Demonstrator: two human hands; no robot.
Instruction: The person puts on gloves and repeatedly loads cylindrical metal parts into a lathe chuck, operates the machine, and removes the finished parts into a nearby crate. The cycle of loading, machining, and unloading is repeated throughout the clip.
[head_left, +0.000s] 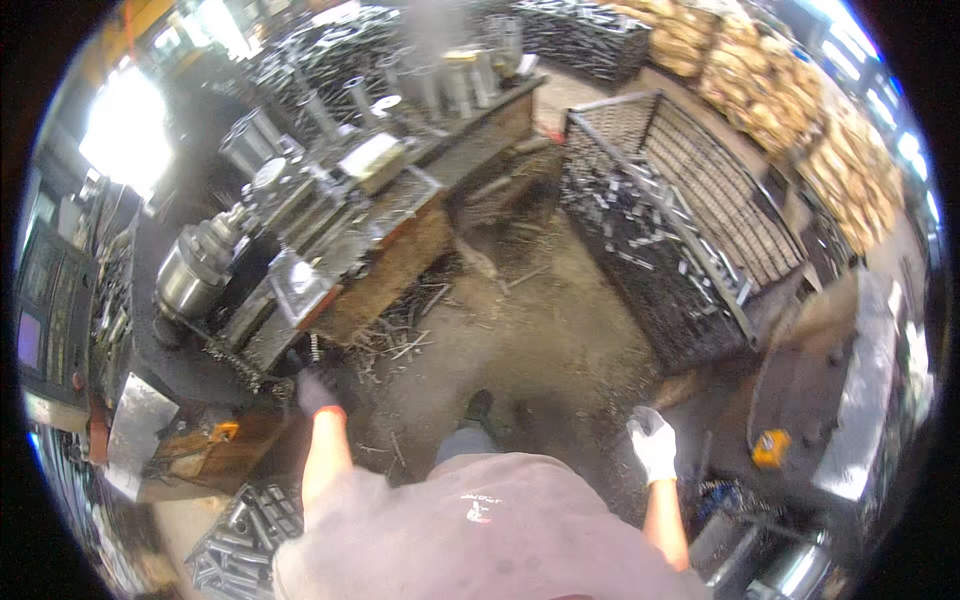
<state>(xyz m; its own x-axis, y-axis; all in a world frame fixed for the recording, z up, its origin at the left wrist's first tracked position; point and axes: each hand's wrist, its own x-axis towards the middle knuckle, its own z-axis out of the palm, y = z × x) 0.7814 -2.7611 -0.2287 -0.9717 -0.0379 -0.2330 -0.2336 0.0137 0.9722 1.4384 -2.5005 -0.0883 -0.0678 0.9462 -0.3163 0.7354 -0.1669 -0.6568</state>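
My left hand, in a dark glove with an orange cuff, reaches forward beside the near end of a lathe-like machine. Its fingers merge with the dark parts there, so what they touch is hidden. A shiny metal chuck sits just beyond that hand, to its left. My right hand wears a white glove and hangs away from my body on the right. Its fingers are loosely curved, the thumb is apart from them, and nothing shows in them. The nearest thing on that side is a dark metal housing.
A mesh crate of short metal pieces stands ahead on the right. Swarf litters the floor by the machine. Metal tubes lie at lower left, below a control panel. Tan sacks are stacked at far right.
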